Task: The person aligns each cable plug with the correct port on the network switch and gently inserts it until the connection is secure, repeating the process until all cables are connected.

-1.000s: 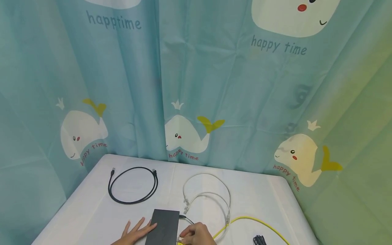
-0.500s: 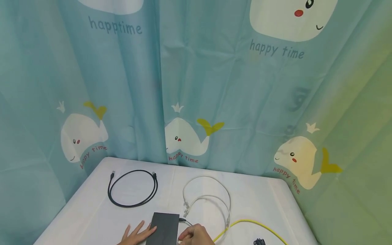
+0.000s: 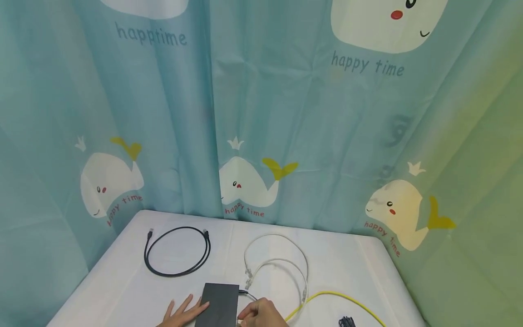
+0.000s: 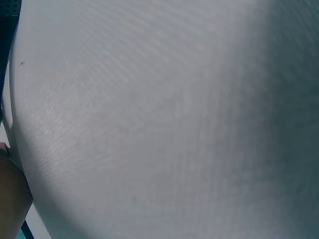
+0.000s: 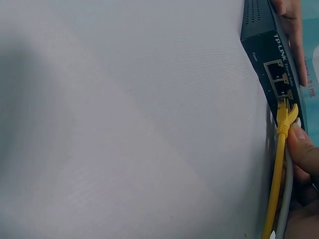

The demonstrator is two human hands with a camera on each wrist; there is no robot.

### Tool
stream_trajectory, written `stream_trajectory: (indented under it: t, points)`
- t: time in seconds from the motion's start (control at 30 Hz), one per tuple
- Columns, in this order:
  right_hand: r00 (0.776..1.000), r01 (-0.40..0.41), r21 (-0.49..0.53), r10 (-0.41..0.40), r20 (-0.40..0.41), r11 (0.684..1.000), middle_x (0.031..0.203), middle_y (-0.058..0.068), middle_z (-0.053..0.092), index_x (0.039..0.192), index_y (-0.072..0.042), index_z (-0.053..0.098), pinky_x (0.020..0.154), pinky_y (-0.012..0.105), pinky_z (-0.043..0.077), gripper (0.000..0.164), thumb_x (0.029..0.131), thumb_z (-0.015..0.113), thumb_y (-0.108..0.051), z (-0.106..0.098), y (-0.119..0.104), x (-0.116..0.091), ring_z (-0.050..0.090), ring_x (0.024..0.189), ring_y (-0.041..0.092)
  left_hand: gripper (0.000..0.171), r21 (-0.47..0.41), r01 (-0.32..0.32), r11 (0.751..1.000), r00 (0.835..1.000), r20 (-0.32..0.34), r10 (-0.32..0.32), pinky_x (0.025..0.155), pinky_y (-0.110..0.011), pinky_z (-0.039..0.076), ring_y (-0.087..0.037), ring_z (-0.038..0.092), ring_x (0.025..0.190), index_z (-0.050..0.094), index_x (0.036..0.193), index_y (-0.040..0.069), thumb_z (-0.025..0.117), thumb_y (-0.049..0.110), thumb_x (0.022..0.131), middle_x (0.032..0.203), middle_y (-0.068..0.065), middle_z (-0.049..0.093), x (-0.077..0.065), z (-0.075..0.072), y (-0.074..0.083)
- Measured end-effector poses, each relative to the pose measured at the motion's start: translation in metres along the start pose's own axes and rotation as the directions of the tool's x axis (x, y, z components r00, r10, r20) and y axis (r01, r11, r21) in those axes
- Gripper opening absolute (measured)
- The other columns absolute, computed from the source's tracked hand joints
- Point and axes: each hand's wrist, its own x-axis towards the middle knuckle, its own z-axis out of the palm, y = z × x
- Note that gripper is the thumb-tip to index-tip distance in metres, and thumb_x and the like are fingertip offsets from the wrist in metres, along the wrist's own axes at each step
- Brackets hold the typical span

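Observation:
A black TP-LINK Ethernet switch [image 3: 220, 303] lies near the table's front edge. My left hand [image 3: 183, 314] rests against its left side, thumb on top and fingers spread. At the port side my right hand [image 3: 263, 314] pinches the plug end of a grey-white Ethernet cable [image 5: 286, 199], its tip mostly hidden by the thumb and yellow plug. A yellow Ethernet cable [image 5: 276, 174] sits in a port right beside it. Two ports near the switch's corner show no plug. A thin black power lead [image 3: 243, 292] enters the switch's right side. The left wrist view shows mostly white tabletop.
A coiled black Ethernet cable [image 3: 177, 274] lies at the back left of the white table [image 3: 327, 259]. Pale grey cable loops [image 3: 307, 268] spread behind my right hand. A bundled black cord [image 3: 346, 322] lies at the front right. A printed curtain [image 3: 261, 100] surrounds the table.
The head view has tipped slightly, so the table sits a little lower in frame than a second ago. Both hands keep nearly the same places at the switch.

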Motion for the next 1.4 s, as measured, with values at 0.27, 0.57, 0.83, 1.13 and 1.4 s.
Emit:
stream_trajectory:
  t: [0.27,0.57,0.83,1.13,1.4]
  points:
    - [0.998,0.052,-0.046,-0.050,0.032,0.998,0.064,0.000,0.065,0.074,-0.003,0.072,0.055,0.022,0.050,0.006,0.072,0.077,0.000,0.000,0.003,0.000,0.060,0.057,0.009,0.056,-0.101,-0.012,0.995,0.999,0.033,0.015,0.093,-0.074,-0.005,-0.046,0.014,0.136,0.042,0.141,0.042,0.058,0.047,0.088,0.145,-0.007,0.039,-0.003,-0.003,-0.004]
    - [0.991,0.130,-0.155,-0.125,0.040,0.979,0.065,-0.009,0.059,0.076,-0.005,0.072,0.056,0.019,0.047,0.006,0.077,0.076,-0.010,0.001,0.009,-0.002,0.055,0.058,0.003,0.055,-0.142,-0.006,0.990,1.000,0.011,0.008,0.094,-0.070,-0.008,-0.046,0.014,0.136,0.046,0.139,0.039,0.059,0.046,0.087,0.144,-0.008,0.039,-0.005,0.000,0.001]
    - [0.977,0.205,-0.190,-0.191,0.092,0.960,0.072,-0.014,0.057,0.085,-0.005,0.073,0.059,0.019,0.049,0.010,0.085,0.069,-0.014,-0.009,0.017,-0.001,0.056,0.064,0.000,0.051,-0.059,0.017,0.998,0.998,-0.052,-0.021,0.096,-0.070,-0.002,-0.042,0.022,0.135,0.049,0.136,0.043,0.060,0.044,0.086,0.141,-0.003,0.044,-0.006,0.006,0.003]
    - [0.936,0.273,-0.397,-0.338,-0.102,0.876,0.078,-0.016,0.058,0.089,-0.011,0.072,0.057,0.021,0.047,0.006,0.087,0.068,-0.014,-0.037,0.013,0.004,0.050,0.064,-0.001,0.055,-0.170,-0.011,0.985,0.999,0.034,0.017,0.093,-0.071,-0.012,-0.051,0.008,0.135,0.044,0.141,0.037,0.058,0.046,0.088,0.146,-0.008,0.035,-0.004,-0.004,-0.001]
    - [0.752,0.313,-0.557,-0.559,-0.349,0.769,0.081,-0.008,0.057,0.091,-0.011,0.072,0.055,0.021,0.047,0.013,0.082,0.070,-0.001,-0.063,0.022,0.011,0.051,0.068,0.004,0.054,-0.155,-0.013,0.988,1.000,0.013,0.016,0.094,-0.070,-0.011,-0.046,0.012,0.137,0.045,0.140,0.038,0.059,0.044,0.088,0.145,-0.006,0.037,-0.005,-0.003,0.001]
